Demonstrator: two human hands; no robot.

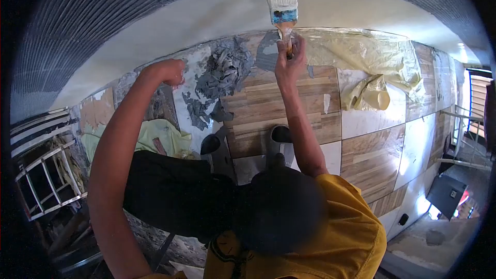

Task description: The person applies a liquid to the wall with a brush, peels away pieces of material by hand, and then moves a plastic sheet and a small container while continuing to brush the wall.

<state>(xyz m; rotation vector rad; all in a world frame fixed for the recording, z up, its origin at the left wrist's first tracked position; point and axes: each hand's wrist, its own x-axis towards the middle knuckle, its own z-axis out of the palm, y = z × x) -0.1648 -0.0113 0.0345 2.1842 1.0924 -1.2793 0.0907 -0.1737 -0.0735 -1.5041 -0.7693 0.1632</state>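
My right hand (290,67) is closed round the wooden handle of a wide paintbrush (283,8). The brush points up, its bristles coated white and resting against or just before the smooth pale wall band (206,8). A blue, paint-smeared ferrule shows below the bristles. My left hand (173,72) is curled near the lower edge of the wall, left of a heap of grey mortar scraps (225,70); what it holds, if anything, is hidden.
Yellowish plastic sheeting (361,54) lies along the wall's foot at right, over wood-pattern tiles (289,98). Pale green cloth (155,137) is at left. Metal ladders (49,175) stand at the left and right edges. A dark box (448,195) is at lower right.
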